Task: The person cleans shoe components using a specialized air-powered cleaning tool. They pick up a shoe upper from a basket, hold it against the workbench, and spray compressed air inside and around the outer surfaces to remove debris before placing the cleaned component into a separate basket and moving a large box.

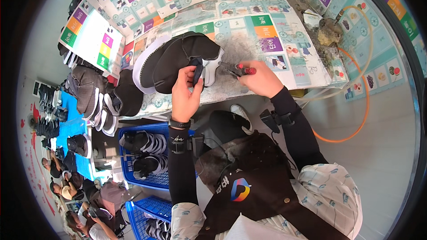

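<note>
The counter (293, 35) is past the left hand (187, 95), and the black-and-white shoe (169, 62) is just beyond it. That hand pinches the shoe; the right hand (263, 80) is wrapped round red-handled pliers (232, 69). Their tips are by the white part (212, 72) between the hands, so slow, small squeezes seem best, with the dark flap (198, 75) held snug.

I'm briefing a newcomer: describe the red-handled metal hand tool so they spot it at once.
Find the paper-covered workbench. Above it, the bare right hand grips the metal hand tool, beside a black fabric piece with white edging. Red handles set the tool apart from that black-and-white piece.
</note>
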Tool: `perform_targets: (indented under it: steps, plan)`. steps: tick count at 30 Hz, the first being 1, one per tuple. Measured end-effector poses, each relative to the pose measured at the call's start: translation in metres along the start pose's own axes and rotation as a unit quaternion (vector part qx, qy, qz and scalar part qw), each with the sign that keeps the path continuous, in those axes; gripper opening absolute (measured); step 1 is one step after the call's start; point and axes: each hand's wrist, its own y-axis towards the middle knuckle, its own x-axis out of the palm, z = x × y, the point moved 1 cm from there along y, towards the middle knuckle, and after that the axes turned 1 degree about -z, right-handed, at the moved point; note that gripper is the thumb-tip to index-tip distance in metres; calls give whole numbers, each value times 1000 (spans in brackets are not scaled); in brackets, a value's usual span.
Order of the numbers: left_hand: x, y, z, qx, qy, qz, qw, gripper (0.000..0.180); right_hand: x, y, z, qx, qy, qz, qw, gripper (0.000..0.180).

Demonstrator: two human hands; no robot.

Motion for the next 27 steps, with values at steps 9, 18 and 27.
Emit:
perform_targets:
  steps: [9,18,27]
  plan:
    - [5,-5,-13,36,-19,31,999,33,-8,-4,-11,13,12,-50,999,22]
    - [3,-4,-8,31,-3,36,999,34,-12,-6,-10,97,120,-147,977,28]
    - [-67,-4,-11,-31,6,305,952,37,-35,8,51,40,-292,147,944,31]
